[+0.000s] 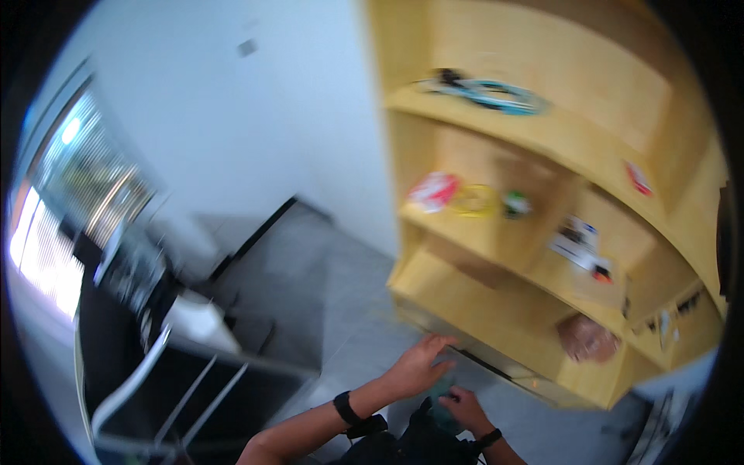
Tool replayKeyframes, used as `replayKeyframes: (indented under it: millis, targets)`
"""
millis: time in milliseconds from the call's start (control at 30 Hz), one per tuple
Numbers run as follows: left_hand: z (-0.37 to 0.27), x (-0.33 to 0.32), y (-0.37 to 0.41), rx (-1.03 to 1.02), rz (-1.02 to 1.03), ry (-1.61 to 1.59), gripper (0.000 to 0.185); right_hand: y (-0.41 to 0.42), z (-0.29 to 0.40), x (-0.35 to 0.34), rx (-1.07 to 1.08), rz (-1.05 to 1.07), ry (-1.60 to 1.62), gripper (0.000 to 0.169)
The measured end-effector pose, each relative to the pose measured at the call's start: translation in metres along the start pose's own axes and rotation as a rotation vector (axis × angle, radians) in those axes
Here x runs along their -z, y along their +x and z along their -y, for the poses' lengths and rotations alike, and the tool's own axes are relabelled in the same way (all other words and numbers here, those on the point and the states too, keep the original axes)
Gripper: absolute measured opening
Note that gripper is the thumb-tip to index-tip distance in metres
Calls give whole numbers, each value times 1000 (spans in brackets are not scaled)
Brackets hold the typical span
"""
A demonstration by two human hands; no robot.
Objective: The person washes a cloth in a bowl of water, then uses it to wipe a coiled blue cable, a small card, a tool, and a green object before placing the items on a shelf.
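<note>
My left hand [419, 365] is held out in front of me, fingers spread and nothing visible in them. Below and to the right of it, my right hand [467, 410] has its fingers curled at a blurred teal object [444, 414]. That object stands between my hands and my dark clothing, partly hidden, and its kind is not clear. Both wrists wear black bands. Nearest to my hands is the lower edge of a light wooden shelf unit [459, 290]. On its lowest visible shelf lies a reddish-brown round item [588, 338].
Higher shelves hold a coiled teal cable [511, 104], a red and white packet [435, 192], a yellow ring-shaped item [474, 200], a green and white item [516, 204] and a white box [574, 241]. At left are a black-topped desk [221, 395] and a window [93, 168].
</note>
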State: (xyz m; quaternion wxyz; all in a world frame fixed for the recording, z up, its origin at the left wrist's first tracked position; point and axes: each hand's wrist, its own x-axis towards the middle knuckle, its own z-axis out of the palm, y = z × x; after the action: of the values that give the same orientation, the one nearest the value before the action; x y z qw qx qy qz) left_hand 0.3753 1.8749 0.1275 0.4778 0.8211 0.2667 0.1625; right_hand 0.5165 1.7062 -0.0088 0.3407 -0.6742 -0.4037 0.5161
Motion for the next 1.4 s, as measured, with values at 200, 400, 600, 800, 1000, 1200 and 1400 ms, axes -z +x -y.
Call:
replayKeyframes:
  millis: [200,400,600,800,1000,1200,1400]
  targets:
    - [105,24,-201,454,-300,-297,40,23,28,-76,36,28,175,13]
    - [127,29,-363,551,-842,-413,38,31,89,-212,33,550,265,28]
    - [118,25,-455,546,-1228,-534,35,21,171,-344,-10,1049,194,42]
    - [57,47,-518,272,-1515,-824,30,-12,308,-404,38,1254,485,60]
    - [-13,68,-580,316,-1793,-721,29,58,285,-479,149,1076,188,57]
    - [-63,76,-651,679,-2142,-412,25,67,226,-560,-627,1462,533,45]
    - [-82,73,-753,1402,-1954,5,23,64,211,-587,-668,1420,340,44]
